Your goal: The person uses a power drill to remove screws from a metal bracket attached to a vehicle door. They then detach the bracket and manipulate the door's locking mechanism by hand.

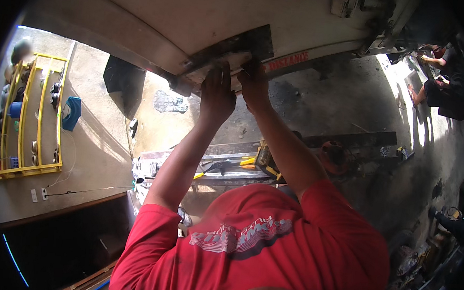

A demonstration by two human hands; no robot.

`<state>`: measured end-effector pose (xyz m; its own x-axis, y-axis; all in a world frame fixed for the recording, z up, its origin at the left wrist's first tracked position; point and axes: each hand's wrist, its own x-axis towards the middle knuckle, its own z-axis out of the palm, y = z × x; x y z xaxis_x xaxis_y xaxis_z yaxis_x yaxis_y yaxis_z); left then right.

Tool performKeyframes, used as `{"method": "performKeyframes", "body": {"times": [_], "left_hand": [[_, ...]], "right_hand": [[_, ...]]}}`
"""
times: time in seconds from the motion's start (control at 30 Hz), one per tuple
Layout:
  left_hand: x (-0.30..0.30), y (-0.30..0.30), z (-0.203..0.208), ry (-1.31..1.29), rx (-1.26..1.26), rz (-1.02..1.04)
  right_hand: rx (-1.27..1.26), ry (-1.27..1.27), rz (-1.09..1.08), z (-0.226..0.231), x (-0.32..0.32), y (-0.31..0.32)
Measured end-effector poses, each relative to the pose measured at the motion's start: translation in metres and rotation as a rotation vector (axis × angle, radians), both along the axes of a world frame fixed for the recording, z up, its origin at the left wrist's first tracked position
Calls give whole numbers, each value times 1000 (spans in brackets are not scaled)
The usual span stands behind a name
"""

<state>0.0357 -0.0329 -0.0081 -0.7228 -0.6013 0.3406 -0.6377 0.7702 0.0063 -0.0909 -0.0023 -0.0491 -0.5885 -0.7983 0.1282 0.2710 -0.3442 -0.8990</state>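
Both my arms reach up to the lower edge of a whitish vehicle panel (144, 12). A dark grey patch (243, 43) with a paler area crosses it. My left hand (218, 93) rests against the panel just below this patch, fingers stretched out and lying along the surface. Close beside it, my right hand (253, 88) is in shadow at the patch's lower edge. Its fingers are bent and pressed together; what they hold, if anything, is too dark to make out. Red lettering (288, 60) runs along the panel to the right of that hand.
Below my arms stands a long bench (365, 140) bearing a yellow-and-black power tool (263, 156), yellow-handled tools (248, 161) and a round reddish object (333, 155). A yellow rack (62, 129) with footwear stands left. Another person (450, 86) sits at far right.
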Motion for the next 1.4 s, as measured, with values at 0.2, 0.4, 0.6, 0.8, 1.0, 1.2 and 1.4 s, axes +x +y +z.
{"method": "performKeyframes", "body": {"times": [0.2, 0.4, 0.6, 0.8, 1.0, 1.2, 1.4], "left_hand": [[1, -6, -4, -57, -82, 13], [-6, -5, -8, -82, -101, 88], [-7, -8, -4, -130, -154, 94], [-18, 7, -2, -105, -104, 109], [-19, 4, 8, -94, -100, 102], [-11, 5, -19, -147, -229, 78], [-24, 13, 1, -150, -134, 96]], "right_hand": [[137, 432, -75, -12, -4, -6], [225, 654, 7, -2, -12, 5], [312, 801, 9, 15, -14, 5], [476, 767, 273, 56, -40, 22], [401, 838, 26, 34, -18, 6], [454, 795, 169, 44, -25, 16], [390, 898, 97, 33, -16, 13]]}}
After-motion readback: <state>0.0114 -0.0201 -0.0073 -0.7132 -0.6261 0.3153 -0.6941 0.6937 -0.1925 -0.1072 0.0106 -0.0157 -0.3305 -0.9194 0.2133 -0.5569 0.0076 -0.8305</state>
